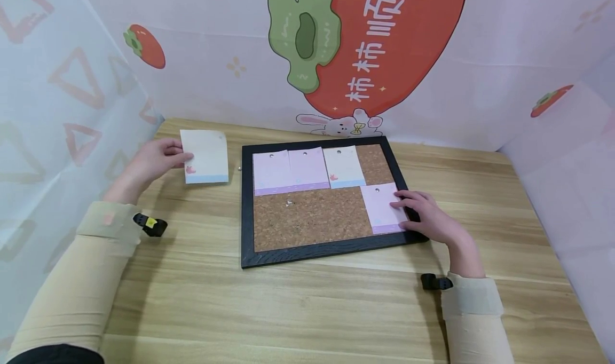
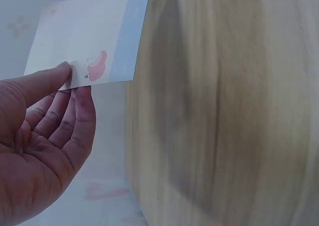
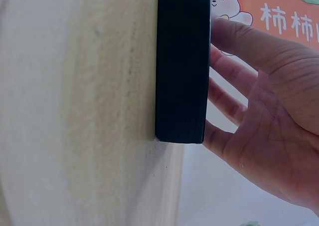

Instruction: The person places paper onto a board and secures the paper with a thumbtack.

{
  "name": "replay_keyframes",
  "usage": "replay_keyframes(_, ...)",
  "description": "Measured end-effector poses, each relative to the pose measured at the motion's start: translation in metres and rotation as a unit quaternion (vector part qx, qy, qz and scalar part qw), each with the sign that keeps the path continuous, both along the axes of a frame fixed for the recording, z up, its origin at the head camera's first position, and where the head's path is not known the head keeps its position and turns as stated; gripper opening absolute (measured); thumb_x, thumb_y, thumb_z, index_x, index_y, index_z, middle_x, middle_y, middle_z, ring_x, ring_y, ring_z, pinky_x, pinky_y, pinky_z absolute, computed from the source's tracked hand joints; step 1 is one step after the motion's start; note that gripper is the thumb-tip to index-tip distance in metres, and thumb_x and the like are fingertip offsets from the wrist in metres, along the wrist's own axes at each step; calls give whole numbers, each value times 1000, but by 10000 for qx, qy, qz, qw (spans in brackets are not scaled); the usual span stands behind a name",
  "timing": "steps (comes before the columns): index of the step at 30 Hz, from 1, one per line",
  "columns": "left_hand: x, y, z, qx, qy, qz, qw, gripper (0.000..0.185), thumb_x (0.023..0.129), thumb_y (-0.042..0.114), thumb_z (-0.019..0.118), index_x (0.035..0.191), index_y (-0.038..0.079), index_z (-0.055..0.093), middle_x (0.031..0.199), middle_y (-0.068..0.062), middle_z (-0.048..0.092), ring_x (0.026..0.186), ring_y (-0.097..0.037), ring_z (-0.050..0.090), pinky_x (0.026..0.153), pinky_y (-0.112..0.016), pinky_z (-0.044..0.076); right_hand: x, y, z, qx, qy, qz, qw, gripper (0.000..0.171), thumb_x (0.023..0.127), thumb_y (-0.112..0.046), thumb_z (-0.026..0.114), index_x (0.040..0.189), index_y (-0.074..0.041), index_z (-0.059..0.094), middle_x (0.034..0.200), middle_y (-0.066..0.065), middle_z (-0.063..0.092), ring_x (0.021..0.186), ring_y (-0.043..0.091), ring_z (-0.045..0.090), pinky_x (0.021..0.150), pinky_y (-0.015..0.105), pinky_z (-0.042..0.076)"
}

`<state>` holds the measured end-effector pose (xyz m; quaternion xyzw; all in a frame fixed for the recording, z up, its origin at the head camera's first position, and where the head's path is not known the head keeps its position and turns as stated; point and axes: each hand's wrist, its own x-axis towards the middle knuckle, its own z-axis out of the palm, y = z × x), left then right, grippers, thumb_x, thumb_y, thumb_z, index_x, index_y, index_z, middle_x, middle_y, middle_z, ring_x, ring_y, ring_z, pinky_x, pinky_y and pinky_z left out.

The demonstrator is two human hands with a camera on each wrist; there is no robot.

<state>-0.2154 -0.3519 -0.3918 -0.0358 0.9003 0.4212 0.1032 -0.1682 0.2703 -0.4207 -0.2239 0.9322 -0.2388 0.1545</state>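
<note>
Between thumb and fingers, my left hand [image 1: 160, 164] pinches a white note sheet [image 1: 206, 153] with a blue strip along its bottom; the left wrist view shows a small pink print near the thumb. The sheet is held up left of a black-framed cork board [image 1: 312, 225]. My right hand [image 1: 427, 217] rests its fingertips at the board's right edge, on a lilac note [image 1: 381, 209] at the lower right. Two lilac notes [image 1: 271, 172] and a white note [image 1: 343, 166] are pinned along the top row. In the right wrist view the black frame [image 3: 183, 66] hides the fingertips.
The board lies on a wooden table [image 1: 288, 310]. Small shiny pins [image 1: 290, 203] lie on the cork, and another small pin [image 1: 239, 168] is just left of the frame. Printed cloth walls [image 1: 216, 97] stand behind and at both sides.
</note>
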Motion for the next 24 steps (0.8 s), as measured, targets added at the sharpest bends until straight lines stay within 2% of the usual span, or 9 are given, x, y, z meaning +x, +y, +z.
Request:
replay_keyframes(5, 0, 16, 9, -20, 158, -88, 9998, 40, 97, 40, 64, 110, 3, 56, 87, 22, 68, 77, 8, 66, 95, -38, 51, 0, -1, 1, 11, 5, 12, 10000, 47, 91, -8, 71, 136, -2, 59, 157, 22, 36, 142, 50, 23, 112, 69, 24)
replay_keyframes(9, 0, 27, 13, 36, 146, -167, 9997, 42, 97, 40, 64, 115, 2, 57, 96, 13, 73, 78, 7, 67, 101, -48, 49, 0, 0, 1, 5, 17, 23, 10000, 47, 91, -7, 71, 136, -2, 59, 157, 22, 37, 142, 50, 23, 112, 69, 24)
replay_keyframes(11, 0, 32, 14, 59, 125, -205, 9997, 43, 96, 40, 64, 116, 2, 58, 100, 8, 75, 80, 5, 68, 101, -48, 49, 0, 0, 1, 3, 16, 20, 10000, 47, 90, -7, 71, 135, -2, 59, 157, 22, 37, 142, 50, 23, 112, 69, 24)
replay_keyframes(15, 0, 44, 16, 143, 136, -340, 9992, 40, 97, 35, 65, 116, 1, 58, 99, 4, 75, 82, 2, 69, 96, -37, 54, 0, 0, 1, 5, 25, 34, 10000, 47, 90, -7, 71, 135, -2, 59, 156, 22, 37, 142, 50, 24, 112, 69, 25)
replay_keyframes(19, -1, 57, 15, 372, 155, -507, 9979, 35, 97, 28, 66, 116, -1, 58, 92, 8, 74, 82, 0, 69, 85, -26, 58, 0, 1, 0, 2, 25, 35, 10000, 47, 90, -7, 71, 135, -2, 60, 156, 23, 37, 142, 50, 23, 112, 69, 25)
replay_keyframes(24, -1, 73, 13, 563, 108, -691, 9960, 28, 97, 22, 67, 110, -1, 58, 90, 7, 75, 81, -2, 70, 88, -34, 59, 1, 1, 0, -7, 19, 20, 10000, 47, 90, -6, 71, 135, -2, 60, 156, 23, 37, 142, 50, 23, 112, 69, 24)
